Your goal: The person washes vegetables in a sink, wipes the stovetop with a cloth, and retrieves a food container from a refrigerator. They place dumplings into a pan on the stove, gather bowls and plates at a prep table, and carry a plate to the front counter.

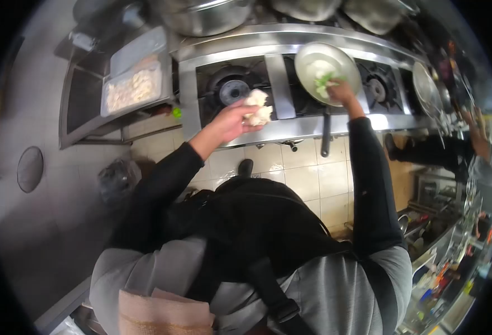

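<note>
My left hand (236, 119) is curled around a handful of pale white, chunky food (258, 108), held above the front edge of the stove beside the left burner. Over on the right, a light-coloured frying pan (346, 62) with a black handle sits on the stove, its handle pointing toward me. White pieces and some bright green leafy pieces (323, 81) lie inside it. My right hand (341, 91) reaches over the pan's near rim, fingers drawn together and pointing down at the greens. Whether the fingertips grip any of them is hidden.
A plastic container (131, 92) of pale food pieces stands on the counter at left, its lid behind it. Bare burners (235, 91) flank the pan. Large metal pots (207, 17) line the back. Another person (478, 148) stands at far right, near cluttered shelves.
</note>
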Demonstrator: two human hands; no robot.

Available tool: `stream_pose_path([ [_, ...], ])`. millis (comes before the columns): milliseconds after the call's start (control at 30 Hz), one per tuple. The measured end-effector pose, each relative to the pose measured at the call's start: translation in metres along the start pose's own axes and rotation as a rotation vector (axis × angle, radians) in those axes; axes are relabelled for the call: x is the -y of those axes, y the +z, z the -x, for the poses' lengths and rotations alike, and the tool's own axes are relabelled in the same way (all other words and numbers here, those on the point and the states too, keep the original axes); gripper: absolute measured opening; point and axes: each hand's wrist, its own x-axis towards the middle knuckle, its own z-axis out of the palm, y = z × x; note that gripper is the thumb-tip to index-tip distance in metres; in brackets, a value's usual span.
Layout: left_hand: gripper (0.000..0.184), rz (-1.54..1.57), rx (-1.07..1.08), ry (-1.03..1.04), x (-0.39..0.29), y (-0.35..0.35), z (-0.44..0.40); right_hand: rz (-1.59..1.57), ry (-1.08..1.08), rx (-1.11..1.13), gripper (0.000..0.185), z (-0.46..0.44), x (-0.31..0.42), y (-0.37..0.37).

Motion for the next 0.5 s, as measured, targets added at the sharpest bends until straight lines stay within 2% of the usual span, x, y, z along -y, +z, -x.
stream_pose_path([
  [33,0.046,-0.034,-0.016,-0.004,-0.006,0.001,-0.005,0.101,0.034,-0.160,0.039,0.001,0.009,-0.008],
  [100,0.043,-0.036,-0.015,0.000,-0.014,0.003,-0.018,0.109,0.077,-0.190,0.034,0.000,0.032,-0.012],
  [167,0.046,-0.109,0.008,-0.030,-0.021,0.009,-0.036,-0.504,0.013,0.030,0.041,0.020,0.066,-0.014],
  [233,0.046,-0.145,0.076,-0.032,-0.022,0.018,-0.053,-0.839,-0.118,0.279,0.038,0.074,0.142,-0.029],
  [300,0.043,-0.247,0.107,-0.024,-0.024,0.029,-0.066,-0.797,-0.207,0.397,0.037,0.090,0.159,-0.030],
  [400,0.040,-0.324,0.176,-0.043,-0.025,0.042,-0.072,-1.020,-0.201,0.417,0.029,0.101,0.140,-0.023],
  [500,0.040,-0.394,0.243,-0.137,-0.013,0.047,-0.063,-1.202,-0.149,0.527,0.021,0.120,0.122,-0.010],
])
